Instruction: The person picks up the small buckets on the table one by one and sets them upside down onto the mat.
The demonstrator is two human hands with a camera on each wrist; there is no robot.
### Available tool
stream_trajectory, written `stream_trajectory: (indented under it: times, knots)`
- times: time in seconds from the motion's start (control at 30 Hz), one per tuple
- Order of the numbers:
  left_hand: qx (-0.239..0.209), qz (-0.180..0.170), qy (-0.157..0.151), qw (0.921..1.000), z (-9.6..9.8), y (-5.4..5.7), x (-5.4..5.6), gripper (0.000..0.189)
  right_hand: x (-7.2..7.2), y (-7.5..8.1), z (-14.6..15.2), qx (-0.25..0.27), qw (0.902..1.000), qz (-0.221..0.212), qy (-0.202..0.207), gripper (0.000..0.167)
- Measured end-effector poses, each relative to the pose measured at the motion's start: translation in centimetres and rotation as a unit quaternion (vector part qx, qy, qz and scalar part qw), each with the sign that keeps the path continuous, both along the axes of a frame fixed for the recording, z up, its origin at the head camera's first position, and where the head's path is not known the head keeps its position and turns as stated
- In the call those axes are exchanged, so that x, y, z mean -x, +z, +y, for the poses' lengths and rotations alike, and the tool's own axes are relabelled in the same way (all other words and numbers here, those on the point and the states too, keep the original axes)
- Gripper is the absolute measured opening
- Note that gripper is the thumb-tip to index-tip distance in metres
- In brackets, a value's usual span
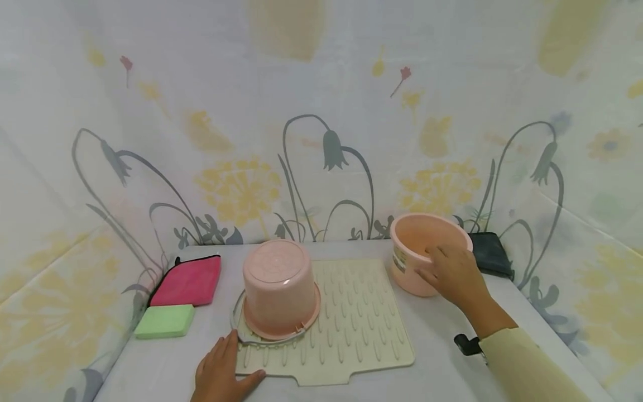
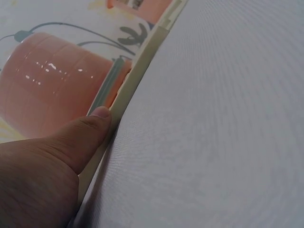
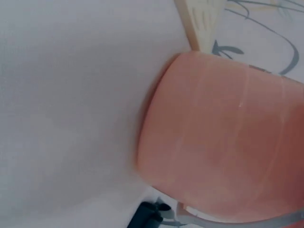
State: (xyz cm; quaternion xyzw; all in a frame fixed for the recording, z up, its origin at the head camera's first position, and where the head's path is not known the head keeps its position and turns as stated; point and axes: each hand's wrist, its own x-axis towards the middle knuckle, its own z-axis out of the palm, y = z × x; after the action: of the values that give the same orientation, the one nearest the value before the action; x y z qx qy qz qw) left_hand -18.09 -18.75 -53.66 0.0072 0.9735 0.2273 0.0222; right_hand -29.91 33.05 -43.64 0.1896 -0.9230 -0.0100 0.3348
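Note:
On the right, a pink bucket point(image 1: 412, 262) with a label stands upright. My right hand point(image 1: 454, 273) holds its near rim, fingers over into the inside and thumb outside. In the right wrist view the bucket's wall point(image 3: 213, 133) fills much of the frame; the right fingers are out of sight there. A second pink bucket point(image 1: 278, 285) sits upside down on a cream ridged mat point(image 1: 361, 318), its grey handle point(image 1: 271, 341) lying around the rim. My left hand point(image 1: 221, 368) rests on the mat's near left corner, the thumb point(image 2: 90, 130) along its front edge, close to the handle.
A red zipped pouch point(image 1: 188, 282) and a light green sponge-like block point(image 1: 164, 321) lie at the left. Behind the right bucket is a black pouch point(image 1: 491, 254). A flower-printed curtain point(image 1: 321, 195) encloses the white-covered table point(image 1: 432, 368). A small black item point(image 1: 467, 345) shows beside the right sleeve.

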Motion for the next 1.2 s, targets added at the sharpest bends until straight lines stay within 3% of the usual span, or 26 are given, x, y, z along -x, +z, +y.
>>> stream_trajectory:
  times: [0.1,0.2,0.47,0.87,1.07,1.2]
  knots:
    - [0.003,0.003,-0.001,1.0000,-0.1,0.0,0.0,0.123,0.5,-0.5,-0.2,0.016,0.9989,-0.027,-0.035,0.042]
    - [-0.001,-0.001,-0.001,1.0000,-0.2,0.0,0.1,0.124,0.8,-0.8,-0.2,0.020,0.9985,-0.016,-0.048,0.047]
    - [-0.005,-0.025,0.001,0.9997,-0.1,0.0,0.3,0.127,1.0,-1.1,-0.3,0.016,0.9969,0.077,0.003,0.058]
    - [-0.006,-0.026,-0.001,0.9996,-0.1,-0.3,-0.1,0.125,0.6,-1.2,-0.6,0.027,0.9928,0.113,0.027,0.058]
    - [-0.001,-0.018,0.005,0.9998,0.1,-0.3,0.2,0.127,0.4,-0.5,-0.6,0.032,0.9902,0.129,0.043,0.058]
    - [0.005,-0.016,0.005,0.9998,0.0,-0.2,0.2,0.127,0.1,0.0,-1.0,0.032,0.9841,0.163,0.062,0.065]
